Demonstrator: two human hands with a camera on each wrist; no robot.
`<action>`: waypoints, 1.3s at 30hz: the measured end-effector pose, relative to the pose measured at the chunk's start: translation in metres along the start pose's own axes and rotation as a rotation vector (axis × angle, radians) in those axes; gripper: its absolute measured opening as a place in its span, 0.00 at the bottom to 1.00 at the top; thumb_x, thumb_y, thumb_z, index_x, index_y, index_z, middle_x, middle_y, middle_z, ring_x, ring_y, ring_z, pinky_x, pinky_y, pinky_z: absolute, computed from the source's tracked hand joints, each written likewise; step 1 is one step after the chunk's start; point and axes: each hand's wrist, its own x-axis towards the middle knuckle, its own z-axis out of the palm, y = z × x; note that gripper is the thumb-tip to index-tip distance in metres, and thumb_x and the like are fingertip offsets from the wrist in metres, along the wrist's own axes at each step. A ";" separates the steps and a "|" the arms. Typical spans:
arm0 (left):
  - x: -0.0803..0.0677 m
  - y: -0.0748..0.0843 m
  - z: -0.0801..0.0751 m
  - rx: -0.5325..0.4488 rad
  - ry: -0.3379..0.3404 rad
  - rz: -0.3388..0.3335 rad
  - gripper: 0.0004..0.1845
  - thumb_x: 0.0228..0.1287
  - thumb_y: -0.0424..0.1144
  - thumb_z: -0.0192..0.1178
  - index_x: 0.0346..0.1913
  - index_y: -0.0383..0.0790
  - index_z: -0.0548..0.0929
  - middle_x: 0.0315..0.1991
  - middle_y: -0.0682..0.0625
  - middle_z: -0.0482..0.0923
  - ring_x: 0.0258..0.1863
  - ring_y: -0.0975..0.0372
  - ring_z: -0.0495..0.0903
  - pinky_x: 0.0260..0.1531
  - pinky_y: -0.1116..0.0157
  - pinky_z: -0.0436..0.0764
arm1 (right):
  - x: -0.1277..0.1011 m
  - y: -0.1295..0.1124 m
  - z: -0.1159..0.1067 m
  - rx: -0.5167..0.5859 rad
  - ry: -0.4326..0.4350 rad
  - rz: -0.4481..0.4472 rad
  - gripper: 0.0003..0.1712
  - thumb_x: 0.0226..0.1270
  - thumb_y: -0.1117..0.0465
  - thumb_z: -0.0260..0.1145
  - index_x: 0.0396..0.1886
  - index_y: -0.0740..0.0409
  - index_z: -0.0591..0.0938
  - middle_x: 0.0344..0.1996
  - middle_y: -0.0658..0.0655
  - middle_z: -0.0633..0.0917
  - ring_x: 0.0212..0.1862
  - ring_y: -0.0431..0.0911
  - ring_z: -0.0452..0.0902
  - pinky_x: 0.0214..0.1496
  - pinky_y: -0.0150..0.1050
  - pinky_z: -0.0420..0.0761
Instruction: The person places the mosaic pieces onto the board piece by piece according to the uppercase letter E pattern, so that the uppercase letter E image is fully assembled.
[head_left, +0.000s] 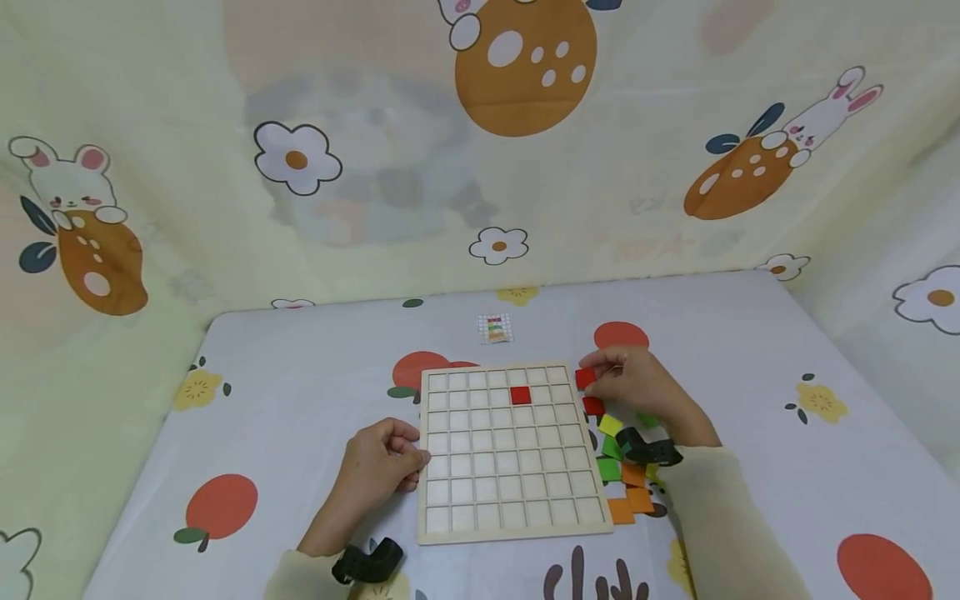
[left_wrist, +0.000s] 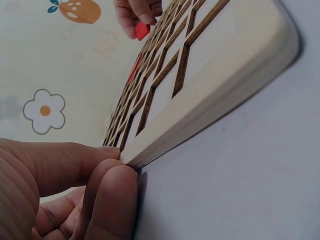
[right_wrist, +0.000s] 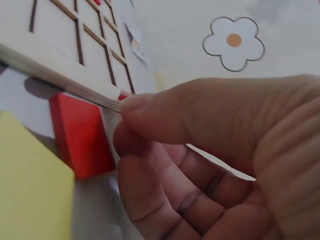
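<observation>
A wooden grid board (head_left: 513, 533) with white cells lies flat, and one red tile (head_left: 521, 395) sits in a cell in its upper part. My left hand (head_left: 381, 457) holds the board's left edge; up close, the thumb (left_wrist: 75, 162) lies at the rim with the fingers curled beside it. Just off the board's upper right corner, my right hand (head_left: 637, 385) pinches a red square tile (head_left: 584, 379) between thumb and fingertips. In the right wrist view, most of that tile is hidden behind the thumb. Another red tile (right_wrist: 82, 135) lies below it, beside the board.
Along the board's right side lie loose yellow (head_left: 611, 425), green (head_left: 609, 469) and orange tiles (head_left: 640, 500), partly beneath the right wrist. A small card with a coloured grid pattern (head_left: 495, 328) lies behind the board. A printed cloth (head_left: 300, 400) covers the table.
</observation>
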 end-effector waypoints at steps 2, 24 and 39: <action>0.000 0.000 0.000 -0.001 -0.004 -0.001 0.12 0.60 0.27 0.72 0.45 0.32 0.82 0.28 0.46 0.80 0.18 0.62 0.80 0.21 0.66 0.85 | 0.001 -0.001 0.003 -0.018 -0.002 -0.002 0.18 0.66 0.66 0.73 0.55 0.66 0.86 0.38 0.59 0.84 0.40 0.51 0.78 0.40 0.37 0.84; 0.002 -0.001 -0.001 0.020 -0.010 0.000 0.12 0.60 0.26 0.71 0.45 0.33 0.81 0.27 0.47 0.80 0.18 0.62 0.80 0.21 0.66 0.86 | 0.004 -0.007 0.013 -0.147 0.019 -0.001 0.14 0.65 0.63 0.74 0.48 0.63 0.87 0.32 0.55 0.81 0.39 0.50 0.76 0.37 0.39 0.81; -0.001 0.004 -0.002 0.036 -0.010 -0.005 0.12 0.60 0.26 0.72 0.44 0.33 0.81 0.27 0.47 0.81 0.18 0.63 0.80 0.21 0.68 0.85 | 0.003 -0.027 0.027 -0.120 -0.022 -0.011 0.16 0.63 0.63 0.75 0.49 0.63 0.86 0.32 0.56 0.81 0.37 0.50 0.76 0.30 0.35 0.82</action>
